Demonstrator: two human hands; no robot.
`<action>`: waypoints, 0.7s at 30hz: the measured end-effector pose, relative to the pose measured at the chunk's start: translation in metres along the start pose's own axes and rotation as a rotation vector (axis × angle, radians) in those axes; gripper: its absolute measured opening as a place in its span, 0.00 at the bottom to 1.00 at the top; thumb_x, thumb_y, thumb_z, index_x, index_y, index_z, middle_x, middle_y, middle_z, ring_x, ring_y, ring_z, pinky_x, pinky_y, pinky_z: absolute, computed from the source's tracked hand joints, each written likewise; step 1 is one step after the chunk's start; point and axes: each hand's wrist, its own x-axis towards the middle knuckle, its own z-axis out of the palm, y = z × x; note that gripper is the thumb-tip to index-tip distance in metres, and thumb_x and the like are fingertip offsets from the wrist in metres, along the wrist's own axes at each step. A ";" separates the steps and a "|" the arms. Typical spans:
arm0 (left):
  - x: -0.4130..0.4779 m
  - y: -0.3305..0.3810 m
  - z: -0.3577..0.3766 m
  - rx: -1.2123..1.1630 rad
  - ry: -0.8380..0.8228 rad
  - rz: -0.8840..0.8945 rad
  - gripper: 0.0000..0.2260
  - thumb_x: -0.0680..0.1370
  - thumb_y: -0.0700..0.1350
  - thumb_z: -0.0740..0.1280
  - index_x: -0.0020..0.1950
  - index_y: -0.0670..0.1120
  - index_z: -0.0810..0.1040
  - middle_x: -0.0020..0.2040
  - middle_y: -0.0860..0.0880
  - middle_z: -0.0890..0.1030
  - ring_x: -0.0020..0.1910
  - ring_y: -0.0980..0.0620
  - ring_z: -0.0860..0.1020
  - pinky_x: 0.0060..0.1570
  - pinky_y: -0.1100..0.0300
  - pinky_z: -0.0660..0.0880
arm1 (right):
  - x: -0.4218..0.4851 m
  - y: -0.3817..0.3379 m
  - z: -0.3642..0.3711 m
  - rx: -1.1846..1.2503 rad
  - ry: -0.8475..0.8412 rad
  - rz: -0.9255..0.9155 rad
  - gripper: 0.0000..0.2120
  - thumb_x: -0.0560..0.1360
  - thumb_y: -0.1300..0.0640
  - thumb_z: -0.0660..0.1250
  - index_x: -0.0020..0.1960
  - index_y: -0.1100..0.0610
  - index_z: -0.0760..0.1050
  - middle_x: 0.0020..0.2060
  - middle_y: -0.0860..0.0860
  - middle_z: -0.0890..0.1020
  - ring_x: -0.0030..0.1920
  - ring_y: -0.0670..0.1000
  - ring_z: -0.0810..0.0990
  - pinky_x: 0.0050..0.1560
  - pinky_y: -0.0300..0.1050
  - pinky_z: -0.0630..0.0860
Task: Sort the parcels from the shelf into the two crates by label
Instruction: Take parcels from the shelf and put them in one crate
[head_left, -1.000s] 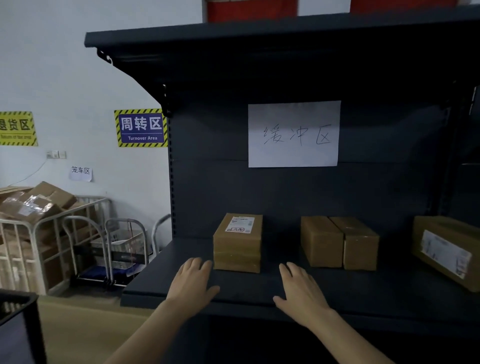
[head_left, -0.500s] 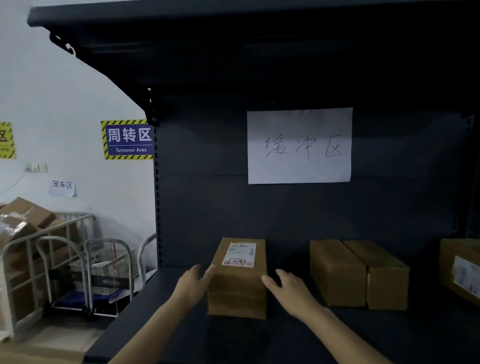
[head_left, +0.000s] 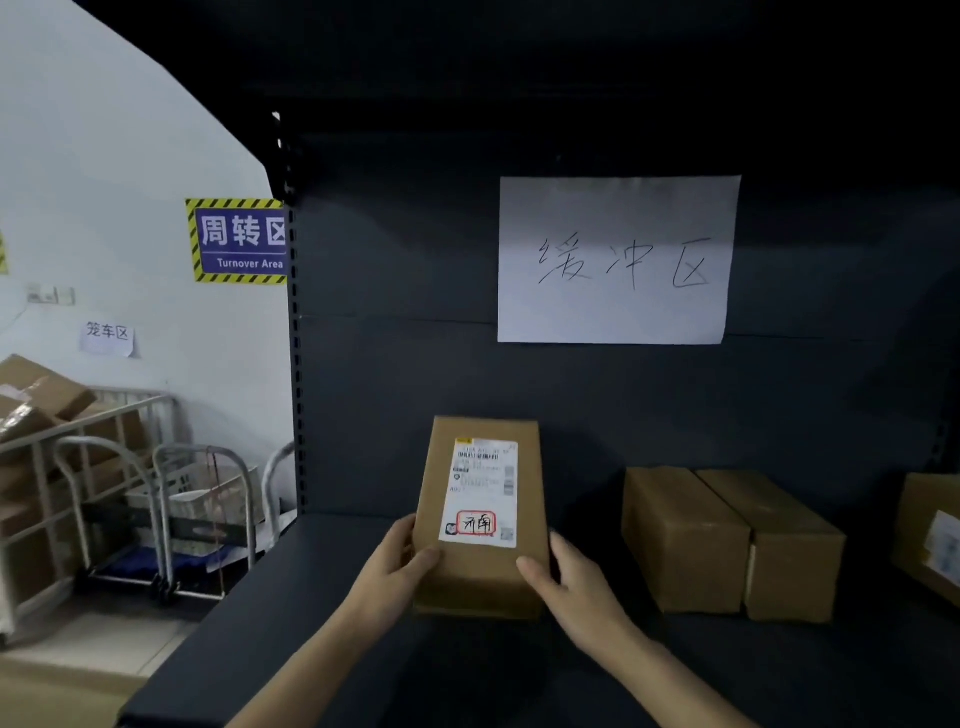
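Note:
A brown cardboard parcel (head_left: 480, 577) with a white shipping label (head_left: 481, 493) bearing a red-boxed handwritten mark is tilted up toward me over the dark shelf (head_left: 322, 597). My left hand (head_left: 395, 571) grips its left edge, thumb on top. My right hand (head_left: 566, 582) grips its right edge, thumb on the top face. Two more plain brown parcels (head_left: 727, 540) stand side by side on the shelf to the right. Another labelled parcel (head_left: 930, 535) shows at the far right edge. No crate is in view.
A white paper sign (head_left: 615, 260) with handwriting hangs on the shelf's back panel. Left of the shelf stand metal roll cages (head_left: 104, 467) with cardboard boxes and a blue "Turnover Area" wall sign (head_left: 236, 241). An upper shelf overhangs above.
Both hands went from lying flat on the shelf to closing on the parcel's sides. The parcel is now tipped up with its label facing me, and my view has moved closer.

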 end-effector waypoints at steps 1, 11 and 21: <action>-0.005 -0.004 0.000 0.013 -0.012 0.034 0.17 0.78 0.44 0.64 0.64 0.53 0.64 0.58 0.57 0.75 0.58 0.56 0.74 0.52 0.62 0.74 | -0.005 0.003 0.001 -0.014 0.003 -0.033 0.21 0.77 0.51 0.63 0.69 0.48 0.64 0.62 0.42 0.73 0.63 0.41 0.71 0.62 0.34 0.69; -0.016 -0.011 0.028 0.441 0.159 0.026 0.28 0.77 0.38 0.64 0.72 0.46 0.54 0.64 0.52 0.72 0.64 0.52 0.72 0.60 0.62 0.69 | -0.007 0.025 0.015 -0.170 -0.030 -0.029 0.35 0.76 0.62 0.64 0.76 0.51 0.49 0.72 0.47 0.64 0.69 0.41 0.63 0.67 0.32 0.57; -0.040 -0.011 0.046 0.616 0.411 0.074 0.32 0.72 0.44 0.72 0.71 0.44 0.61 0.68 0.47 0.64 0.69 0.49 0.61 0.60 0.55 0.69 | -0.015 0.028 -0.009 -0.264 -0.069 0.016 0.39 0.77 0.53 0.64 0.76 0.51 0.41 0.76 0.50 0.54 0.74 0.48 0.58 0.72 0.43 0.58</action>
